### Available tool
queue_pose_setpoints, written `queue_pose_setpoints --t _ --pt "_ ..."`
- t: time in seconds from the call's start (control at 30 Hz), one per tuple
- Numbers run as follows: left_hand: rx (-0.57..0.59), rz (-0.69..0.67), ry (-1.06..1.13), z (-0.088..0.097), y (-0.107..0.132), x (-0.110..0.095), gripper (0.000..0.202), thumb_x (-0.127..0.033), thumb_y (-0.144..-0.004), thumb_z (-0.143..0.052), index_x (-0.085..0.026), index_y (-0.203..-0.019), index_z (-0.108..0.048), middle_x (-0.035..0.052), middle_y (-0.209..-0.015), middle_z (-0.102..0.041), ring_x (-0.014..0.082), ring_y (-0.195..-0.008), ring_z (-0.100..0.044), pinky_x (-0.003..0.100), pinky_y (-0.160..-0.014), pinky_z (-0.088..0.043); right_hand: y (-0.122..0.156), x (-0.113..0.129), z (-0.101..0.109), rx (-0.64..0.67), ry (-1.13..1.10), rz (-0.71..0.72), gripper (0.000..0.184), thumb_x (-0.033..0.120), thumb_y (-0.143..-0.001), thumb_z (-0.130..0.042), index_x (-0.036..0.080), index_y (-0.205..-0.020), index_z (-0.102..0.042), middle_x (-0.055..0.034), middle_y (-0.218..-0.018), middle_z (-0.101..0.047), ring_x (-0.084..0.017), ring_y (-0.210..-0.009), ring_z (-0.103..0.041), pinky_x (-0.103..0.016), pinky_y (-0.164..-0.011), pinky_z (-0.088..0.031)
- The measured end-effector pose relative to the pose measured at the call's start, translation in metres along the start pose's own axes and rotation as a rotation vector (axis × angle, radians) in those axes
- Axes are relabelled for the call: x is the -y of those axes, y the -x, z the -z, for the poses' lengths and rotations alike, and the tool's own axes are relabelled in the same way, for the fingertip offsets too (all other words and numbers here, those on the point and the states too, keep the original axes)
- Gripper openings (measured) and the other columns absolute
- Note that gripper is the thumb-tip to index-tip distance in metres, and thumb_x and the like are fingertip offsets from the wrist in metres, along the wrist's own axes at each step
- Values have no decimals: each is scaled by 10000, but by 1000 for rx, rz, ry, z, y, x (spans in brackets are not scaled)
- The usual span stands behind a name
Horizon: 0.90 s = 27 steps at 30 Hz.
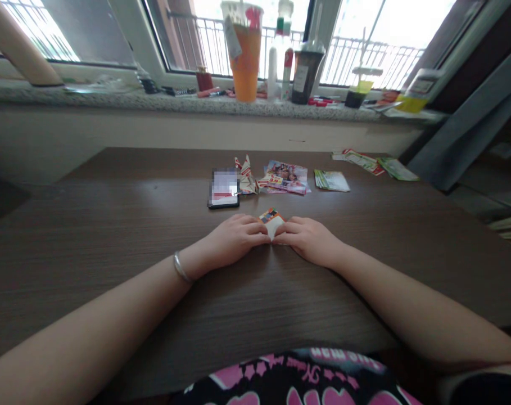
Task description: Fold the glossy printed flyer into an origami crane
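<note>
Head view: both hands rest on the dark wood-grain surface (112, 225), meeting over a small folded paper piece (272, 223). The left hand (232, 241) lies knuckles up with its fingertips pressed onto the left edge of the folded paper piece; a silver bracelet (181, 268) circles its wrist. The right hand (310, 239) mirrors it, fingertips pressed onto the paper's right edge. Each hand's grip is fingers drawn together and pushing the paper flat against the surface rather than lifting it.

The folded paper piece lies flat between the two sets of fingertips. Its white lower part narrows to a corner pointing toward the person, while its printed orange and dark part points away, toward the window. Its long axis runs from the person toward the window, though the fingers hide its sides.

Just beyond the folded paper piece and slightly left lies a phone (224, 188), screen up. Right of the phone sits a crumpled paper shape (247, 177), then a stack of colourful printed sheets (285, 177), then a greenish leaflet (331, 180). Well beyond the folded paper piece, on the windowsill (112, 100), stands an orange cup (245, 56) beside a dark cup (306, 73).
</note>
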<state>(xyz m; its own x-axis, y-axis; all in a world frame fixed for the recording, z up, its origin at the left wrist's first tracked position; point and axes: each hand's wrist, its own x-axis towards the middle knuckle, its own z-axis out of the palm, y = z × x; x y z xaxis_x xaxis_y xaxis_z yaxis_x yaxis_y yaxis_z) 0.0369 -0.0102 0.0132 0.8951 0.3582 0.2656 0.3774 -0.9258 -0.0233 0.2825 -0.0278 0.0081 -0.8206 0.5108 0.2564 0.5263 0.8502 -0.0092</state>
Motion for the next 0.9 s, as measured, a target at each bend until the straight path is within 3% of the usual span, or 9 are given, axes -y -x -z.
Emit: queue_pose_setpoints --t 0.33,0.6,0.77,0.9 --pt "72 -14 -69 6 2 -4 263 -182 -943 -480 -248 -1168 -598 43 -1152 -638 236 -1090 -561 388 -930 -449 2 4 14 89 57 0 315 193 -894 -491 259 -1170 -626 -71 -1118 -628 -214 -939 -519 -348 -826 -440" --pt "57 -48 -31 12 9 3 210 -213 -948 -477 -222 -1083 -638 61 -1111 -649 201 -1027 -584 335 -904 -480 10 1 25 129 54 -9 272 224 -925 -471 249 -1131 -646 -83 -1114 -638 -210 -948 -550 -348 -821 -456" --pt "63 -36 11 13 15 10 215 -232 -958 -467 -218 -1084 -641 58 -1111 -654 194 -1028 -591 322 -906 -489 15 -4 22 136 63 -47 284 174 -914 -480 253 -1123 -656 -76 -1130 -651 -211 -980 -569 -346 -850 -460" --pt "28 1 15 11 18 13 247 -245 -946 -490 -206 -1153 -619 73 -1196 -634 224 -1113 -572 372 -968 -479 15 -10 15 100 80 -100 294 158 -915 -472 240 -1127 -658 -83 -1130 -656 -213 -1000 -569 -343 -860 -464"
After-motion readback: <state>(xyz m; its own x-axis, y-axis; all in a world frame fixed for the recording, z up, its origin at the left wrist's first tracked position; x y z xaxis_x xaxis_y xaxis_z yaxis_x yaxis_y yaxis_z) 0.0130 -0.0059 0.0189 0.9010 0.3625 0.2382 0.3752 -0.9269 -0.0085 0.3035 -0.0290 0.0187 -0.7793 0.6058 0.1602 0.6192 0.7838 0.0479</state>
